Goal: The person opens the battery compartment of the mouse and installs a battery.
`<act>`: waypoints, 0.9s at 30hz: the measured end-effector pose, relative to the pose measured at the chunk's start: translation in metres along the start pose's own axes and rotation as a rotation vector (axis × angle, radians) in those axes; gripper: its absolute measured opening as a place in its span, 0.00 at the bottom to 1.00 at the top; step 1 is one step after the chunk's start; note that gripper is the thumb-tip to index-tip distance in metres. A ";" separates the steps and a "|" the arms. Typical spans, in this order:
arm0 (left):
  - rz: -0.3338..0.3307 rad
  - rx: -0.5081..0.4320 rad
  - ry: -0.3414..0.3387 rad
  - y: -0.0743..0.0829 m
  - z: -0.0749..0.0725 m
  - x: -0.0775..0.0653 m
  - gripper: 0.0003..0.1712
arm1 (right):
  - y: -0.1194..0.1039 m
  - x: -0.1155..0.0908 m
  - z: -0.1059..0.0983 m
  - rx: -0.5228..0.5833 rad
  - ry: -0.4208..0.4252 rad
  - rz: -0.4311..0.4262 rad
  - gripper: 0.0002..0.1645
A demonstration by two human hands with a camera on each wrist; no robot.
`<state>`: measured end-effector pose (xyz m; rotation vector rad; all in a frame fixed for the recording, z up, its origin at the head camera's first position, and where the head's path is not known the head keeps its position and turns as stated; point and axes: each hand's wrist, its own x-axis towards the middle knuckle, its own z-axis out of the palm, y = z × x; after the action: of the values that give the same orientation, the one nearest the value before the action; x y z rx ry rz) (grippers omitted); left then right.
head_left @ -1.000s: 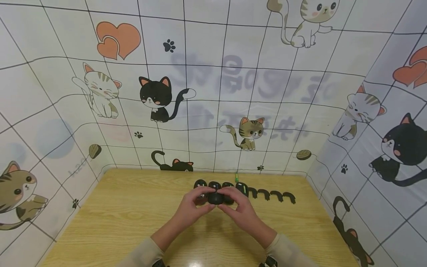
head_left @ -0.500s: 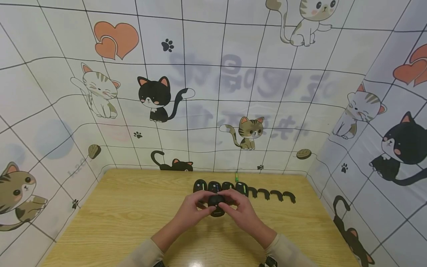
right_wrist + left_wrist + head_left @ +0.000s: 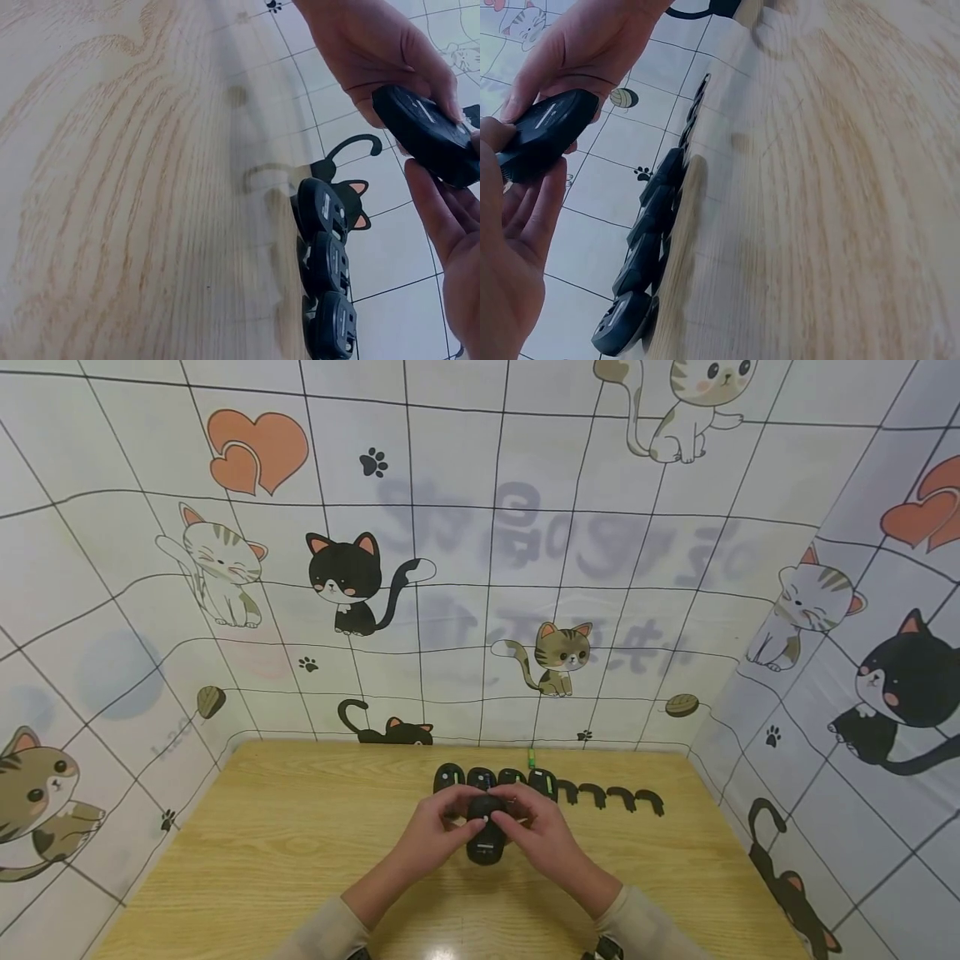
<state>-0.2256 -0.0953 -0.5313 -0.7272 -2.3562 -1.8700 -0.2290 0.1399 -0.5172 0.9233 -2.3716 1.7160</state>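
Observation:
Between my two hands, above the wooden table, is a black computer mouse. My left hand grips its left side and my right hand its right side, thumbs on the near face. In the left wrist view the mouse shows a smooth rounded end with a small pale marking. From the right wrist view, fingers of both hands pinch the mouse at its edges. The fingers hide part of it.
Behind the hands stands a row of several similar black mice, some with a green strip. Several black curved pieces continue the row rightward. A small green cylinder, like a battery, lies behind. A cat-print cloth backs the table.
The held mouse has been tilted between the hands, so its long face now shows, extending lower toward me. Both hands keep hold and have barely shifted.

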 end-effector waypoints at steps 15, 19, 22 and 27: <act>-0.096 -0.030 -0.017 0.004 -0.002 0.000 0.17 | -0.006 0.001 -0.006 0.157 -0.170 0.140 0.29; -0.109 -0.043 -0.032 0.007 -0.002 -0.001 0.17 | -0.006 0.001 -0.007 0.176 -0.192 0.146 0.29; -0.119 -0.057 -0.044 0.008 -0.002 -0.001 0.18 | -0.007 0.002 -0.008 0.189 -0.206 0.155 0.30; -0.130 -0.066 -0.064 0.008 -0.001 -0.001 0.18 | -0.008 0.002 -0.010 0.190 -0.220 0.165 0.29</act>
<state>-0.2218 -0.0955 -0.5245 -0.6645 -2.4465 -2.0134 -0.2295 0.1465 -0.5060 1.0165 -2.5181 2.0279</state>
